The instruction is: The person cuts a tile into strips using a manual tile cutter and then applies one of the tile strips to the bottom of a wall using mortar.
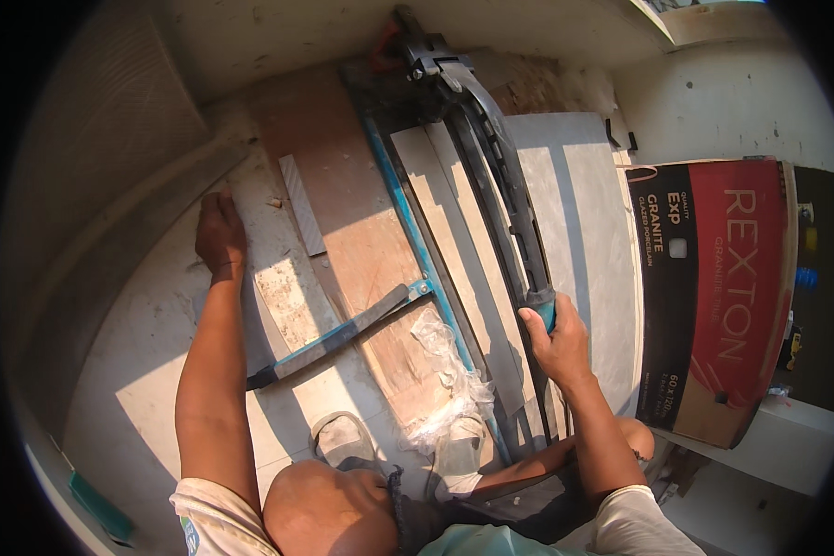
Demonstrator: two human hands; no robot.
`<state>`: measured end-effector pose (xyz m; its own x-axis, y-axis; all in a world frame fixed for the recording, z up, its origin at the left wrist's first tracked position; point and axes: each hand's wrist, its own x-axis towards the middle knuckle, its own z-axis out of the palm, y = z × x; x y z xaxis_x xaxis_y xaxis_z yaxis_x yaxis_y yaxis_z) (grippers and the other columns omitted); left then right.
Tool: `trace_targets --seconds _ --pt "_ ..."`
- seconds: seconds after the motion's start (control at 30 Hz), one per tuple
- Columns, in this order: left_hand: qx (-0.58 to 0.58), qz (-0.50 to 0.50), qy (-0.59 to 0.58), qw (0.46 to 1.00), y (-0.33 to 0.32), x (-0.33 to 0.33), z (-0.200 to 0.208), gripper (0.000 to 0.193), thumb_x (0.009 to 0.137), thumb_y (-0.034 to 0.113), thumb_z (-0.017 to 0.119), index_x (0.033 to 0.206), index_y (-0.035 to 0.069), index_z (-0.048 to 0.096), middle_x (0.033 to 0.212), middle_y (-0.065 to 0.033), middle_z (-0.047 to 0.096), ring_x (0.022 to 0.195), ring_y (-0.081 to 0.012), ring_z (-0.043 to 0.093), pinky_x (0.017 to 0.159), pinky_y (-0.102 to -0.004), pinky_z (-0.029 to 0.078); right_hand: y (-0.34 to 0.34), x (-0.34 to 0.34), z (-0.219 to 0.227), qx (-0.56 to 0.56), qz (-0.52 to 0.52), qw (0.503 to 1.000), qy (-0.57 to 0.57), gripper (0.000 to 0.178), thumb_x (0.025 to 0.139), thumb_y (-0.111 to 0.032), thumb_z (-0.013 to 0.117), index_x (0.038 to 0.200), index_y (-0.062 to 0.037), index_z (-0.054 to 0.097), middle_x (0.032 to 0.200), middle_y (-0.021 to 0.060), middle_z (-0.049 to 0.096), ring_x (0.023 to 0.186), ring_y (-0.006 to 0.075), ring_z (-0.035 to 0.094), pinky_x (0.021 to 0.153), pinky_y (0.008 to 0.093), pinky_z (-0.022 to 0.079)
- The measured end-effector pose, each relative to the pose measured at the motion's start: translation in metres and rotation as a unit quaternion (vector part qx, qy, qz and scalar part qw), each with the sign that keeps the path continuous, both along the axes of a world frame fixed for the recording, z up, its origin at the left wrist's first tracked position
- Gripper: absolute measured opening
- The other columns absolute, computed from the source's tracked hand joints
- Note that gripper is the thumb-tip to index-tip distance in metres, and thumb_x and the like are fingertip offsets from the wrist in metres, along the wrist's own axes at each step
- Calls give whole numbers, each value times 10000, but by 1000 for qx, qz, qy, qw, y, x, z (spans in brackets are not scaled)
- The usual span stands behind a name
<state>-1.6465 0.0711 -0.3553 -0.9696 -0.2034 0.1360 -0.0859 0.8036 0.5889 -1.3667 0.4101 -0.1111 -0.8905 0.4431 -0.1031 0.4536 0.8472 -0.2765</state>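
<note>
The right hand is wrapped around the teal-ended handle of the tile cutter, with the grey tile spreading out beyond that grip and to its right. The left hand (curled, though I cannot tell whether around anything) is well apart, above the pale floor left of the cutter.

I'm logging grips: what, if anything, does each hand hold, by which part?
The right hand holds the long lever by its teal grip; for the left hand, I can't tell.
</note>
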Motion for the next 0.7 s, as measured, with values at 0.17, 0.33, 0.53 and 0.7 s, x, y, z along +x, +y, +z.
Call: trace_targets --seconds 0.17,0.33,0.53,0.7 --pt "18 -12 -28 999 3 1 10 383 982 445 470 1011 84 594 932 -165 677 889 -368 642 742 -451 485 12 -5 9 -19 17 999 -31 344 890 -309 673 984 -6 537 833 206 612 739 386 624 646 451 487" --pt "58 -59 -22 996 -7 -4 4 396 952 429 527 1037 46 577 885 -192 671 868 -382 646 776 -443 482 26 -45 18 -23 41 995 -86 437 885 -382 673 917 28 525 762 203 615 678 361 634 627 431 497" --pt "71 -218 -167 959 26 23 95 437 870 332 683 1053 -53 588 849 -225 670 839 -309 666 738 -388 504 37 -67 -7 -10 69 996 -56 510 868 -427 675 947 59 542 831 244 633 783 397 658 698 455 522" --pt "15 -419 -228 879 76 48 221 365 895 261 671 1076 -43 578 916 -194 672 865 -281 661 748 -371 503 41 -59 -14 -6 75 996 -40 541 859 -477 667 983 40 565 896 215 645 850 381 660 753 457 521"
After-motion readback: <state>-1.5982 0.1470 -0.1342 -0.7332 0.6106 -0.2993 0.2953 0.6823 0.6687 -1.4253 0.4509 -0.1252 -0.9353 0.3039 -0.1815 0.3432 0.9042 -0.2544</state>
